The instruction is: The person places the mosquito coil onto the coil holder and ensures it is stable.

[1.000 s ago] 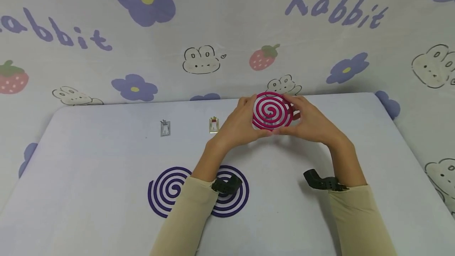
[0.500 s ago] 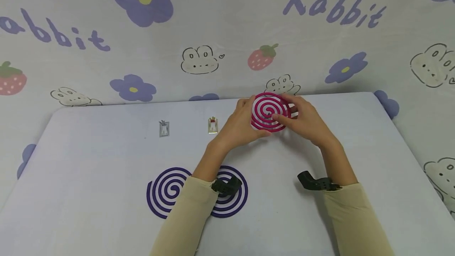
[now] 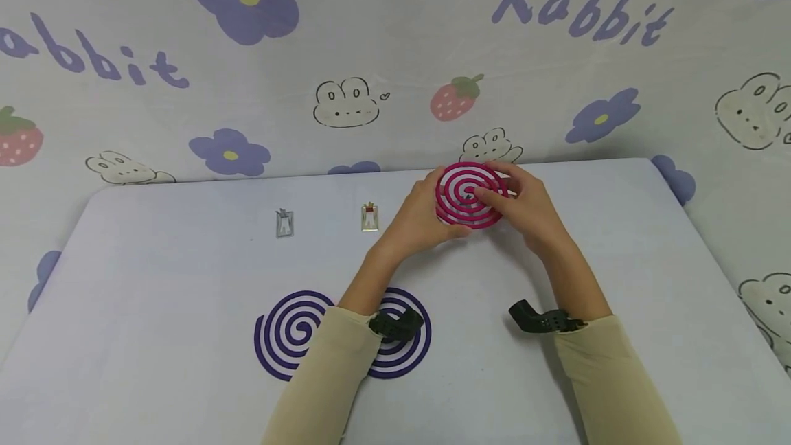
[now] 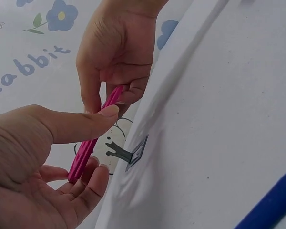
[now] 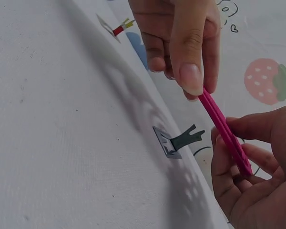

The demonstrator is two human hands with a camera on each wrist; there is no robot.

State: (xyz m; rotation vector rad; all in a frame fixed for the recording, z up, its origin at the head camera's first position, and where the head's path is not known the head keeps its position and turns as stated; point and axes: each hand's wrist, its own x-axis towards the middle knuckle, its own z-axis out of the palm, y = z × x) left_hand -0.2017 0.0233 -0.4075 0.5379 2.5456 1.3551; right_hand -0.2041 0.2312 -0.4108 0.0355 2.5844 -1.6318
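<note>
A pink mosquito coil [image 3: 469, 191] is held up over the far part of the table. My left hand [image 3: 415, 217] grips its left edge, thumb on the near face and fingers behind. On the other side my right hand [image 3: 525, 204] pinches the coil, its thumb lying across the face near the spiral's centre. Edge-on in the left wrist view, the coil [image 4: 83, 160] looks layered, but whether it is one coil or two is unclear. Below it a small dark metal coil stand [image 5: 186, 138] with a forked upright tab sits on the table.
Two more coil stands, one grey [image 3: 284, 223] and one gold and red [image 3: 369, 217], stand in line to the left. Two dark purple coils [image 3: 301, 328] lie nearer, partly under the left sleeve [image 3: 327, 369]. A printed curtain [image 3: 395, 33] hangs behind the white table [image 3: 154, 280].
My right hand has shifted left, and its thumb has moved from the coil's lower edge onto its face near the centre. The left hand keeps its grip with hardly any movement.
</note>
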